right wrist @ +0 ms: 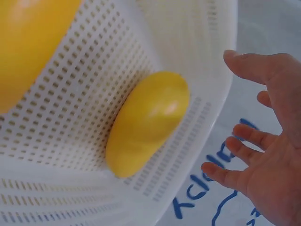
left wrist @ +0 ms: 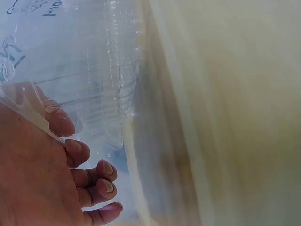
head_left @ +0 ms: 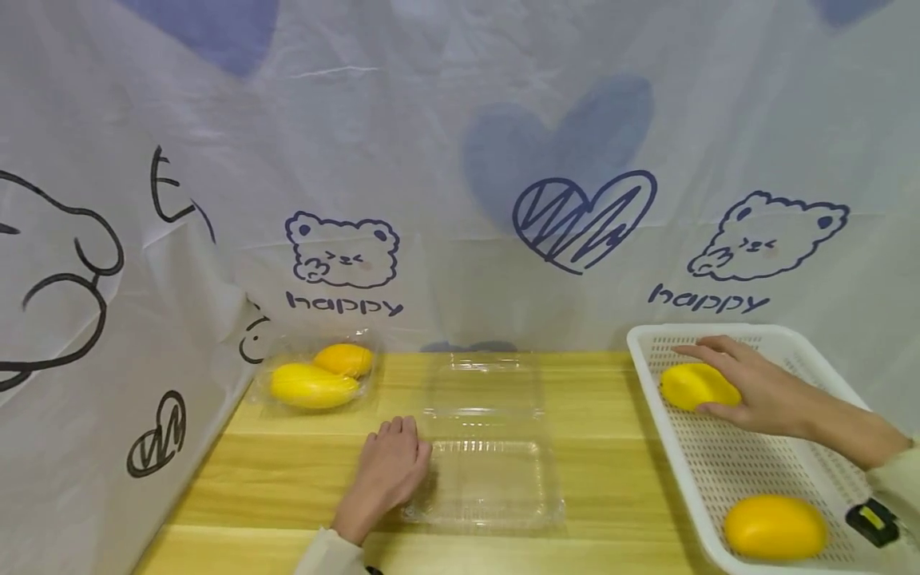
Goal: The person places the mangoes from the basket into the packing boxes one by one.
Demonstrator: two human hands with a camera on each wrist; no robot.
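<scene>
In the head view, my right hand reaches over a yellow mango at the far end of the white basket, thumb and fingers spread around it. The right wrist view shows that hand's fingers apart with nothing between them, beside the basket wall. A deeper orange-yellow mango lies at the basket's near end. My left hand rests at the left edge of a clear plastic clamshell box, which lies unfolded on the table. Its fingers bend loosely, and its thumb overlaps the clear plastic in the left wrist view.
At the back left of the wooden table stands a clear package with two yellow mangoes inside. A printed white cloth hangs behind the table, and more cloth borders its left side.
</scene>
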